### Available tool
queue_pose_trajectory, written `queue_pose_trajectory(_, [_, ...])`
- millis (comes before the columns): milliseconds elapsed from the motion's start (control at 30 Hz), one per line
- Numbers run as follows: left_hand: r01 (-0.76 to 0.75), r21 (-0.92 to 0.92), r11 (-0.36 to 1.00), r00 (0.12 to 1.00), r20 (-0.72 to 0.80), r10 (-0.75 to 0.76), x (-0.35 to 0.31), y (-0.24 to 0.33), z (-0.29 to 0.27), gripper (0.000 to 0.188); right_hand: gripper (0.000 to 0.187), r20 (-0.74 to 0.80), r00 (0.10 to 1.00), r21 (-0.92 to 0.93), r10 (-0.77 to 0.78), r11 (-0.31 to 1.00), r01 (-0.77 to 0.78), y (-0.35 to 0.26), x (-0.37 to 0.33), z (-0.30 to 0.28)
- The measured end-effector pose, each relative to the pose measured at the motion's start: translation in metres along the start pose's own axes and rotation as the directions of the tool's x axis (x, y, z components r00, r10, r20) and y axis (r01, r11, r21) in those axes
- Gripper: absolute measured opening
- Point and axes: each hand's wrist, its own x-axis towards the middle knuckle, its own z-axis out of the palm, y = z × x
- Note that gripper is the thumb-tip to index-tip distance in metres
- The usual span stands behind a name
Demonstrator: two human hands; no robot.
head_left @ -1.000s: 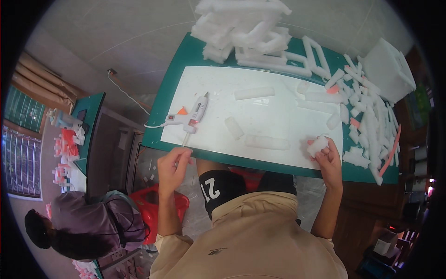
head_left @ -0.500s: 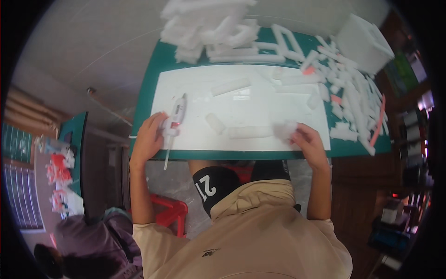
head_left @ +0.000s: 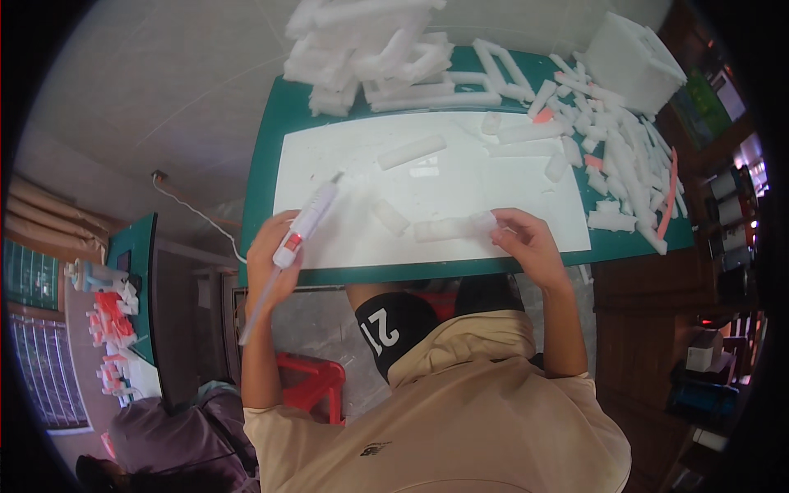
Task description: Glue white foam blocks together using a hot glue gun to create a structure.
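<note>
My left hand grips a white glue gun at the near left edge of the white board, nozzle pointing up and away over the board. My right hand holds a small white foam piece at the board's near edge, touching the end of a longer foam strip that lies flat. A short foam piece lies between the two hands, and another foam bar rests farther up the board.
The board lies on a green table. A heap of foam strips sits at the far edge, scattered foam and pink scraps at right, a white foam box at far right. A person crouches lower left near a red stool.
My left hand took the glue gun off the board and lifted it at the left edge. My right hand carried its foam piece left to the long strip.
</note>
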Motion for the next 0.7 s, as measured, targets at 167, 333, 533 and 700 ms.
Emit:
queue_pose_trajectory(167, [0.306, -0.369, 0.877, 0.947, 0.212, -0.241, -0.027, 0.025, -0.01, 0.023, 0.025, 0.105, 0.994, -0.097, 0.013, 0.995, -0.003, -0.012, 0.014, 0.037])
queue_pose_trajectory(333, [0.133, -0.439, 0.889, 0.97, 0.241, -0.027, -0.04, 0.033, -0.011, 0.017, 0.026, 0.207, 0.968, -0.009, -0.141, 0.989, 0.147, -0.013, 0.023, 0.07])
queue_pose_trajectory(533, [0.162, -0.453, 0.877, 0.957, 0.29, -0.027, -0.052, 0.026, -0.014, 0.025, 0.027, 0.236, 0.951, -0.057, -0.197, 0.975, 0.216, -0.015, 0.027, 0.085])
queue_pose_trajectory(700, [0.168, -0.422, 0.891, 0.949, 0.313, -0.031, -0.053, 0.024, -0.015, 0.024, 0.027, 0.232, 0.951, -0.1, -0.204, 0.968, 0.231, -0.016, 0.027, 0.091])
